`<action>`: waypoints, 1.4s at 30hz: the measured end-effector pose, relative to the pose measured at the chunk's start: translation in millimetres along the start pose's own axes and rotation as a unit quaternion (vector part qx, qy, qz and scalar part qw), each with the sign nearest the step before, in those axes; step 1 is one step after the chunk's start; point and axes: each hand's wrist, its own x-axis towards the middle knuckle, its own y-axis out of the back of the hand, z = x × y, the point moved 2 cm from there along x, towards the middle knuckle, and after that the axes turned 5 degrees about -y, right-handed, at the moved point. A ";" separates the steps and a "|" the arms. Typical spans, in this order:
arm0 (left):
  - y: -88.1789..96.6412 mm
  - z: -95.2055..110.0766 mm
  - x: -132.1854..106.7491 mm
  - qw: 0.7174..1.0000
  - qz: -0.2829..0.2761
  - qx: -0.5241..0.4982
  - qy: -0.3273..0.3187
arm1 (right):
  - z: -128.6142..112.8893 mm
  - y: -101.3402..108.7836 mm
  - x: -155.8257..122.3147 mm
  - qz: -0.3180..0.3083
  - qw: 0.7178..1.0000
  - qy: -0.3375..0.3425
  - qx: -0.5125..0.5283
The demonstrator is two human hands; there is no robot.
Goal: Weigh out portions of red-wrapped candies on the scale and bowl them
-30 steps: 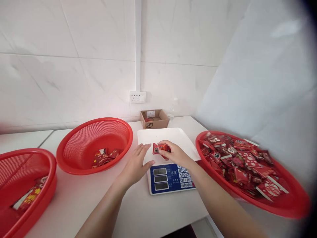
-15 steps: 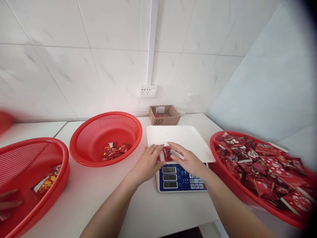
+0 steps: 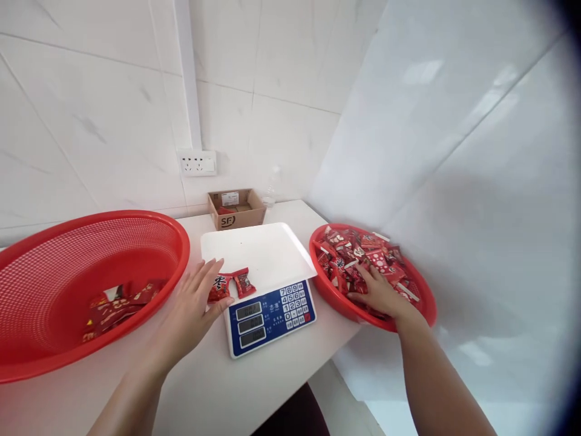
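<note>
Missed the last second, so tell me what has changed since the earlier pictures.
The right hand has let go of its earlier hold and moved rightward from the scale to the filled red basket. Two red packets now lie at the scale pan's near edge. The left hand stays open beside them; the scale and cardboard box stayed put.

Small open cardboard box (image 3: 241,218) with a white label (image 3: 230,198) inside, at the back of a white table (image 3: 195,387), clear plastic bottle (image 3: 271,194) just beside the box, white wall socket (image 3: 198,163) above, white cable cover (image 3: 187,72) rising from it, pale marbled tiles (image 3: 86,115) behind
</note>
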 end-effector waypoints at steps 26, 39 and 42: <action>-2.7 16.5 -1.4 0.996 -0.085 0.009 -0.011 | -151.0 16.3 -12.2 0.014 0.894 0.157 0.420; -1.9 20.3 -1.9 0.997 -0.068 -0.020 -0.001 | -268.0 -7.7 -16.1 -0.107 0.860 0.390 0.312; -2.7 18.9 -1.4 0.998 -0.058 -0.025 -0.007 | -267.1 -7.6 -14.9 -0.113 0.862 0.370 0.328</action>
